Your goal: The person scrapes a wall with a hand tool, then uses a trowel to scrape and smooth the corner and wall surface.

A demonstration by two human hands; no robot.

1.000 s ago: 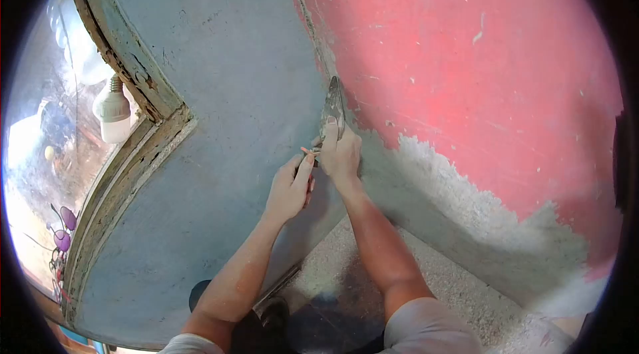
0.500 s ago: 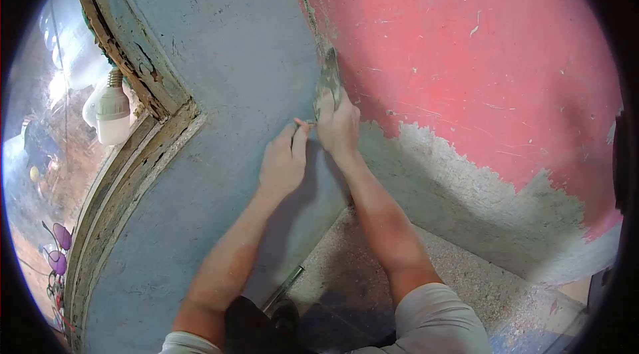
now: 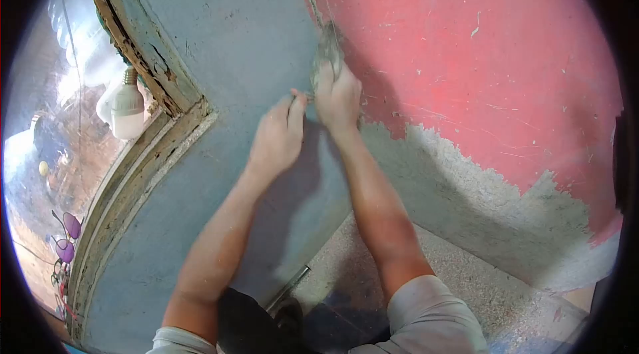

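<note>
My right hand (image 3: 338,98) is wrapped round a scraper (image 3: 328,42), its grey blade pointing up along the corner between the blue-grey wall (image 3: 233,41) and the pink wall (image 3: 466,54). The blade is slightly blurred, and the handle is hidden in my fist. Just left and a little lower, my left hand (image 3: 277,133) is closed in a pinch against the blue-grey side. A thin bit shows between its fingertips and my right hand, too small to name. Rough, chipped plaster runs up the corner above the blade.
A weathered frame (image 3: 180,111) edges an opening at left. Beyond it are a light bulb (image 3: 127,111) and purple sunglasses (image 3: 66,239). Bare grey plaster (image 3: 452,181) lies below the pink paint. Debris covers the floor (image 3: 466,274), where a metal bar (image 3: 289,287) lies by my foot.
Both hands have moved upward along the corner, carrying the scraper higher. The view has shifted slightly, so the frame and bulb appear farther right.
</note>
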